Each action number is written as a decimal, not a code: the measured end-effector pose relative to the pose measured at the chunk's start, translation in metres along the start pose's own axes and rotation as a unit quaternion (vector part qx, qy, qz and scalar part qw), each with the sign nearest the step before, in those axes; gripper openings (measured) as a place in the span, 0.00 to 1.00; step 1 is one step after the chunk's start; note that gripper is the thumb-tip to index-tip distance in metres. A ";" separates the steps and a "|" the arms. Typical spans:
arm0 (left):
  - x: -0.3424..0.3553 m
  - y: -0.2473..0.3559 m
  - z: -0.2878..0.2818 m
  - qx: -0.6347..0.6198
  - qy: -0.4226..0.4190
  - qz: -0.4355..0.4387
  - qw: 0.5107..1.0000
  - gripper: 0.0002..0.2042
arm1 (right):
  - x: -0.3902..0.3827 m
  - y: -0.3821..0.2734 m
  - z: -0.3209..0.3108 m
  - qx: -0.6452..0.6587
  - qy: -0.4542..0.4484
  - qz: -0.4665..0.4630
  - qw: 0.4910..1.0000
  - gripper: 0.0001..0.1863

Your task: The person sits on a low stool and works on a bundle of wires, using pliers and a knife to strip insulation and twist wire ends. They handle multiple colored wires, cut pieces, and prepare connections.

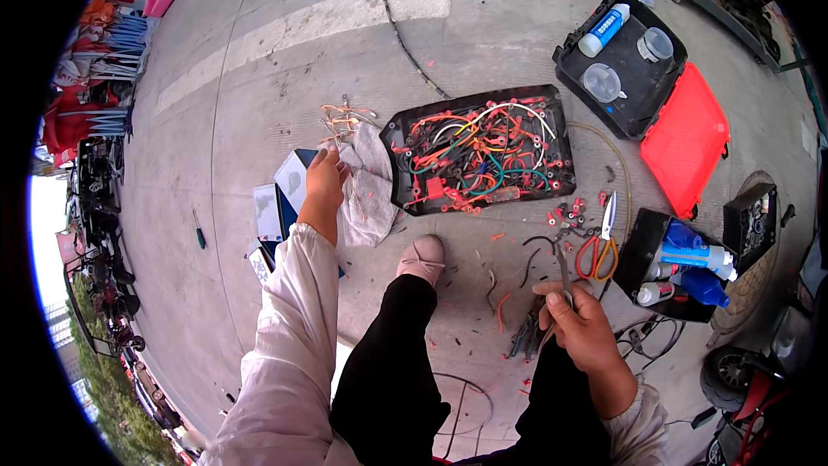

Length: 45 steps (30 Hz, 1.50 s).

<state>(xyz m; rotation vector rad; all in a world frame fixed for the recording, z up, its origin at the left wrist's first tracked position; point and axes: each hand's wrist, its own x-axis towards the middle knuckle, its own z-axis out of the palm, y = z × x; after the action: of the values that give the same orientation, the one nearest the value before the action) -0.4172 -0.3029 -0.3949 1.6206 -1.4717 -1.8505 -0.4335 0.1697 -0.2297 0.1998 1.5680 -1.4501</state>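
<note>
Head view: right hand (585, 332) closed, thumb and fingers pinching thin metal tool (565, 274).
Left hand (324, 181) part-curled, can't tell if gripping; grey cloth (371, 194) beside fingers, copper wires (343, 126) just beyond.

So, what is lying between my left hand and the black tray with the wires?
In the head view, a crumpled grey cloth lies on the ground between your left hand and the black tray.
</note>
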 end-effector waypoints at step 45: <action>-0.085 -0.057 0.105 0.442 -0.230 0.371 0.784 0.10 | -0.002 0.004 -0.016 0.020 -0.024 0.015 0.999 0.16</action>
<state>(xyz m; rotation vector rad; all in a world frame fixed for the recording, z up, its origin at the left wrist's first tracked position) -0.4557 -0.1619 -0.4069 0.5231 -2.9286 -1.1273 -0.4383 0.1849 -0.2336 0.2099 1.4922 -1.4530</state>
